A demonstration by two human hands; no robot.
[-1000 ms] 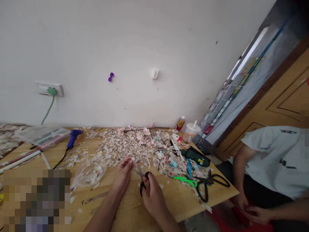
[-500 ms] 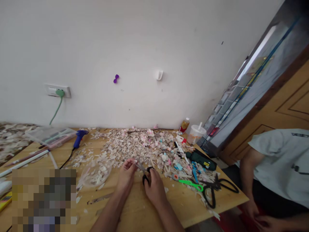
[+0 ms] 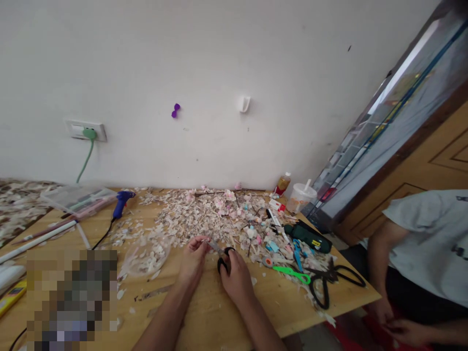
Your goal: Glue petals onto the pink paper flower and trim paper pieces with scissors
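Note:
My right hand [image 3: 234, 273] is closed around the black handles of a pair of scissors [image 3: 218, 249], whose metal blades point up and left. My left hand [image 3: 195, 254] pinches something small and pale at the blade tips, too small to make out. Behind both hands lies a wide heap of pale scraps [image 3: 197, 217], like shell or petal pieces. Pink-and-white blossoms on thin dark twigs [image 3: 229, 196] stand in the heap toward the wall.
A blue glue gun [image 3: 120, 204] and a clear plastic box [image 3: 78, 199] lie at left. On the right are large black scissors [image 3: 323, 292], green scissors [image 3: 292, 274], a dark pouch [image 3: 312, 237] and a lidded cup [image 3: 302, 197]. A person [image 3: 420, 253] sits at right.
The view has shifted slightly, so the wall fixtures sit a little higher. Both hands keep nearly the same place and grip, with the scissors still at the left fingertips.

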